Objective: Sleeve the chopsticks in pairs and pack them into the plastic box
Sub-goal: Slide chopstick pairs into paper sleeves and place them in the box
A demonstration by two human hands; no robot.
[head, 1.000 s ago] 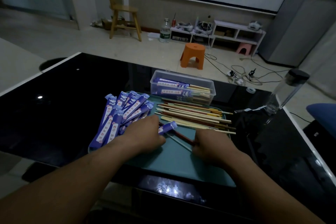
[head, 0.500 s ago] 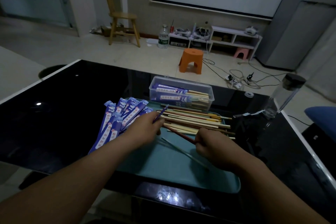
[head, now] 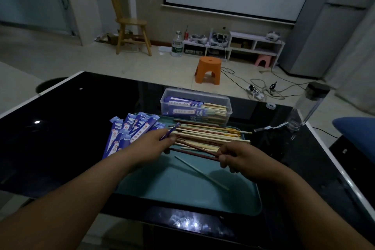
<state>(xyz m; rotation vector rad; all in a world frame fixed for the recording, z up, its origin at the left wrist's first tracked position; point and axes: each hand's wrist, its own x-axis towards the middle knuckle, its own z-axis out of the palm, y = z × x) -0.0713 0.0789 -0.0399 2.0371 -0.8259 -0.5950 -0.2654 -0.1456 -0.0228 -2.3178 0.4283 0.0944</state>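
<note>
Beyond your dark counter (head: 60,138) is a dim room with a stool (head: 208,69) on the floor. The teal tray (head: 182,189) on the counter carries loose chopsticks (head: 209,134), and the part-filled box (head: 227,103) stands at its far edge. Your right hand (head: 241,160) pinches a dark pair (head: 194,149) by its right end. The pair's long axis runs leftward, and its tips lie just beside the sleeve (head: 170,131) pinched in your left hand (head: 150,144). Feed it leftward.

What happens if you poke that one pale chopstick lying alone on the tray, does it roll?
The lone chopstick looks thin, so it is probably very light and would likely slide or roll on the smooth tray. It lies dead straight, so it is likely stiff, not floppy. The tray's raised rim would probably stop it.
</note>
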